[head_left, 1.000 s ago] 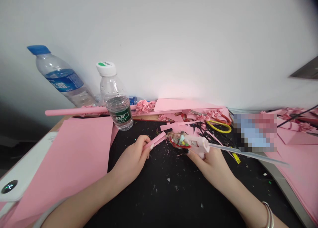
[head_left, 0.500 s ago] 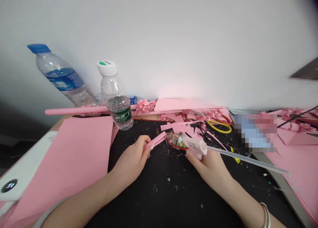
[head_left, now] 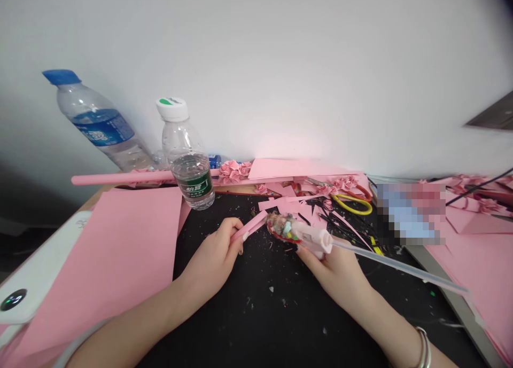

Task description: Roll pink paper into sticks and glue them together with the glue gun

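Observation:
Between the thumb and fingers of my left hand (head_left: 222, 250) is a narrow pink paper strip (head_left: 251, 225), its far end pointing right. My right hand (head_left: 334, 264) is wrapped round the handle of a white hot glue gun (head_left: 312, 234). The gun's front is crusted with multicoloured bits, and its nozzle is at the strip's far end; whether they touch I cannot tell. A long translucent glue stick (head_left: 401, 265) sticks out of the gun's back to the right. Beneath both hands lies a black mat (head_left: 276, 325) dotted with small scraps.
Two water bottles, one with a white cap (head_left: 188, 165) and one with a blue cap (head_left: 102, 125), stand at the back left. Pink paper sheets (head_left: 132, 240) lie left. Behind are paper flowers (head_left: 234, 171), yellow-handled scissors (head_left: 352, 205) and paper offcuts. A pale device (head_left: 40, 261) lies far left.
The glue stick's rear end has dipped slightly lower. The glue gun has shifted a little left, while my left hand and the paper strip are almost still.

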Motion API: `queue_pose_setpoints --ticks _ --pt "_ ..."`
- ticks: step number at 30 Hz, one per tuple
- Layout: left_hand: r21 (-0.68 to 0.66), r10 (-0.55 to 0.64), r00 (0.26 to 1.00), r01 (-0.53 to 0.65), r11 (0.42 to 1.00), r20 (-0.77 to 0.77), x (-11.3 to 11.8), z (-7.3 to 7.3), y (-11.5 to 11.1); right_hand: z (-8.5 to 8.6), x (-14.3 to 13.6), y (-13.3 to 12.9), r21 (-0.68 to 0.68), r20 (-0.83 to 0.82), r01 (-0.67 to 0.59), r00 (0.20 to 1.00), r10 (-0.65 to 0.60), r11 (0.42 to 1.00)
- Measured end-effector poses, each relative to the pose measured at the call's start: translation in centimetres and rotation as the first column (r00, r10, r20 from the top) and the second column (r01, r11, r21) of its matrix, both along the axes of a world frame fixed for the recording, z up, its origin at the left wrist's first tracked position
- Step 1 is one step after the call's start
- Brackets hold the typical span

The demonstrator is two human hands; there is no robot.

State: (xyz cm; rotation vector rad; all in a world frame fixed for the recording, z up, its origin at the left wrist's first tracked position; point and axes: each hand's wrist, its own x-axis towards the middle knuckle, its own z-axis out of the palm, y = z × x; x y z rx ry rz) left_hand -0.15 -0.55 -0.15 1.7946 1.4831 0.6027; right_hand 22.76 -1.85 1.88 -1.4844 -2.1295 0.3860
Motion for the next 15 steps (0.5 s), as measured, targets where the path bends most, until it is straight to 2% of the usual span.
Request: queue_pose_setpoints --ticks 4,11,15 --pt "0.019 -0.01 0.999 0.009 1.0 0.033 0.0 0.05 -0.06 0.09 0.54 -0.09 0.074 -0.012 0.052 0.999 -0.052 0.996" --pt "0.017 -0.008 0.999 0.007 1.0 0.036 -0.08 -0.1 0.01 -0.06 0.06 -0.2 -0.018 0.004 -0.052 0.999 0.053 0.998" --pt "0.006 0.005 1.0 -0.005 1.0 0.027 -0.07 -0.16 -0.03 -0.06 0.03 -0.13 0.016 -0.003 0.02 1.0 -0.02 1.0"
